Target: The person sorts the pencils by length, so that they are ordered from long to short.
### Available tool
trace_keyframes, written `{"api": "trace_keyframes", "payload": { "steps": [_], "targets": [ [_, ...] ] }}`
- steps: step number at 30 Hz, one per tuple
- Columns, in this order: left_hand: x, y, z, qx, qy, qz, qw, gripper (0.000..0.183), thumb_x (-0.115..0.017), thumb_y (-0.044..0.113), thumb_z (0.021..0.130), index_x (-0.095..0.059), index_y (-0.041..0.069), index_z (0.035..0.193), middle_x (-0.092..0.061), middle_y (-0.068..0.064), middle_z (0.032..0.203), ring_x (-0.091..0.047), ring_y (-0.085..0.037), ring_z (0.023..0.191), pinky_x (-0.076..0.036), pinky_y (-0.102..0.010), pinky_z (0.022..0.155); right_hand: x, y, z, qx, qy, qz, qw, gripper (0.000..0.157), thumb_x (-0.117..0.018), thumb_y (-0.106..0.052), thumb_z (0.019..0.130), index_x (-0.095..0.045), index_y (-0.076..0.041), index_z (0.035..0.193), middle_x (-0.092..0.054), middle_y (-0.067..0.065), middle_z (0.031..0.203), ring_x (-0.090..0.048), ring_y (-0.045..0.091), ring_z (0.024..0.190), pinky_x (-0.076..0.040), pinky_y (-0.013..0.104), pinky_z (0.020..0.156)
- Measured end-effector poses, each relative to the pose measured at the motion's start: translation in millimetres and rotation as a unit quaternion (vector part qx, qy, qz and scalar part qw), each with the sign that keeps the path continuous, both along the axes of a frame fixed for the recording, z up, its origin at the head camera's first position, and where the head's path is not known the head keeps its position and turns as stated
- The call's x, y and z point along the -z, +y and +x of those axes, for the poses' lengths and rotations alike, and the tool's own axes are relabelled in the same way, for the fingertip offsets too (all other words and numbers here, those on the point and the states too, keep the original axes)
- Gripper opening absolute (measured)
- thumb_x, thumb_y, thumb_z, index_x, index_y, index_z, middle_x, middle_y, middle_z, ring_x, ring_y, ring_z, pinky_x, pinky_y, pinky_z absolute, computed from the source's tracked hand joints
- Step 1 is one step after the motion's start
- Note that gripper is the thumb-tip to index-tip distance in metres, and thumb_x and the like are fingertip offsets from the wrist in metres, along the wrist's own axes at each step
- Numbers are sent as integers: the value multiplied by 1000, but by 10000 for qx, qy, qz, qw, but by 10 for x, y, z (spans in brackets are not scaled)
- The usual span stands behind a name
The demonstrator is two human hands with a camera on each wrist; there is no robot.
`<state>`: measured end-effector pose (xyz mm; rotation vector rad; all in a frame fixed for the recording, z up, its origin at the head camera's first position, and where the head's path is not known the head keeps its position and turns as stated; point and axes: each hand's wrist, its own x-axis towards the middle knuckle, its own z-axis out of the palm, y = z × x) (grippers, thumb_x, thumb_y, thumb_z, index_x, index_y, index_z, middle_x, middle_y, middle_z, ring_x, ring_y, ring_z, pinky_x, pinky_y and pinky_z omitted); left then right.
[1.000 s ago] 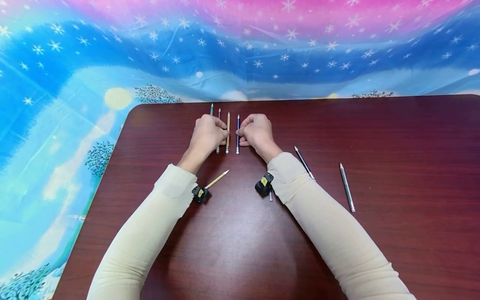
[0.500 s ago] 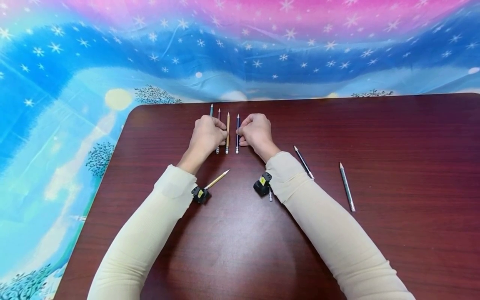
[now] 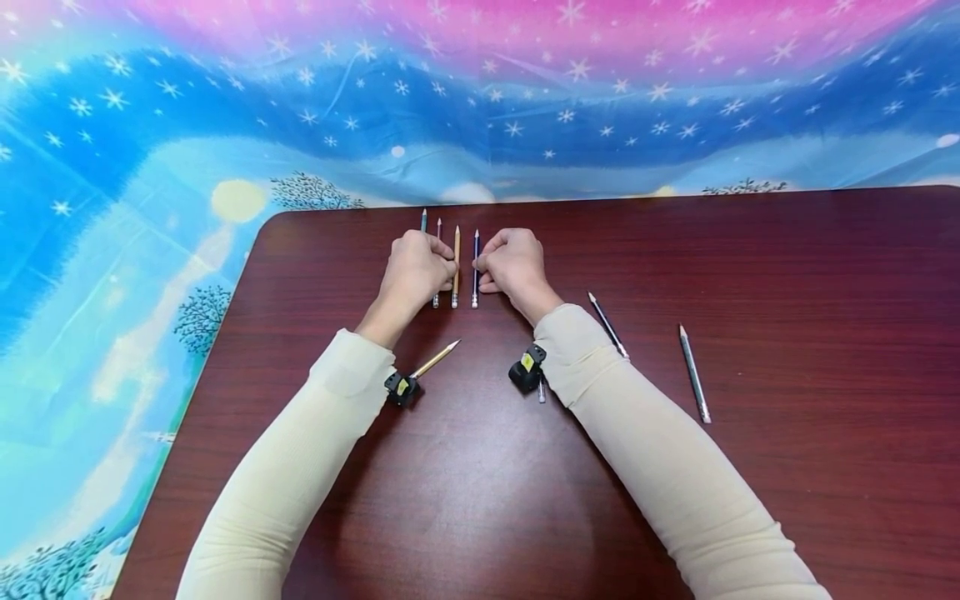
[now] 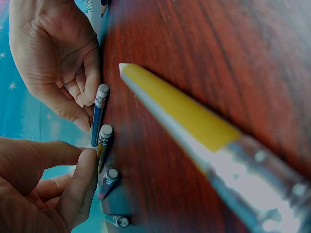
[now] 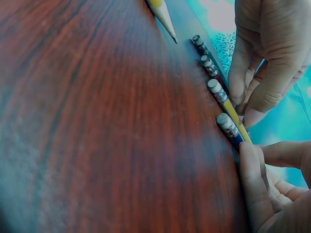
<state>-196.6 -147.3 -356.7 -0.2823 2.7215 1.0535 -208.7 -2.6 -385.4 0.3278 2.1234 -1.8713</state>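
- Fingers (image 4: 80, 189) of the left hand (image 3: 414, 265) appear to pinch the yellow pencil (image 3: 455, 292); those of the right hand (image 3: 513, 260) appear to pinch the blue pencil (image 3: 476, 287). Both pencils lie toward the far edge of the table (image 3: 480, 475), side by side with a gap between.
- Nearest, out of line, is the grey pencil (image 3: 694, 375), slanted, on the table's right side and well in from the far edge.
- Just left of that, one more pencil shows only its eraser end (image 3: 542, 397) beyond the right wrist camera (image 3: 527, 369); the rest is hidden.
- Toward the table's left edge, the gold pencil (image 3: 437, 358) lies crosswise, its back end behind the left wrist camera (image 3: 402, 389).
- Somewhat farther, the black pencil (image 3: 606, 323) slants beside the right sleeve (image 3: 637, 425).
- Farthest is the row: teal pencil (image 3: 423, 222), maroon pencil (image 3: 438, 227), yellow, blue, roughly parallel, erasers nearward. Teal's tip comes closest to the far edge, near the far left corner.
- By my judgement the work is about half done: four pencils lined up, four loose.
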Motion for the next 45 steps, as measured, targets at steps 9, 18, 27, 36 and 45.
{"api": "trace_keyframes", "payload": {
  "steps": [9, 18, 27, 36, 45],
  "targets": [
    [-77, -9, 46, 186, 118, -271, 9994, 15, -72, 22, 99, -79, 9, 103, -79, -8, 95, -75, -17, 77, -61, -35, 76, -121, 161, 54, -292, -99, -201, 9993, 9, -70, 4, 93, -62, 0, 91, -72, 18, 94, -63, 13, 51, -63, 28, 57],
    [-248, -30, 363, 465, 456, -190, 9977, 19, -72, 29, 98, -79, 12, 106, -79, -6, 100, -69, -22, 86, -55, -39, 79, -434, 563, 357, -742, 191, 244, 9968, 10, -71, -4, 94, -63, 0, 99, -73, 16, 92, -65, 15, 59, -64, 31, 61],
    [-283, -120, 861, 606, 421, 370, 9966, 17, -71, 26, 97, -78, 14, 108, -75, -3, 90, -67, -20, 77, -52, -30, 70, -589, 1102, 713, -1010, 401, 485, 9929, 21, -69, -8, 98, -60, 5, 113, -72, 1, 85, -71, 16, 70, -65, 29, 67],
    [-188, -42, 1203, 448, -190, 1958, 9794, 24, -65, 12, 100, -73, -1, 119, -76, -20, 106, -76, -31, 81, -66, -37, 73, -551, 1568, 900, -1062, 406, 849, 9899, 30, -67, -12, 100, -59, 6, 122, -76, -4, 91, -72, 13, 76, -65, 29, 72],
    [-50, 154, 1381, 144, -666, 3158, 9464, 31, -58, 1, 101, -65, -5, 130, -73, -25, 121, -76, -29, 101, -66, -35, 83, -500, 1963, 1033, -1138, 388, 1139, 9862, 36, -64, -14, 102, -55, 7, 130, -76, -14, 94, -74, 10, 81, -66, 29, 75]
  ]
}}
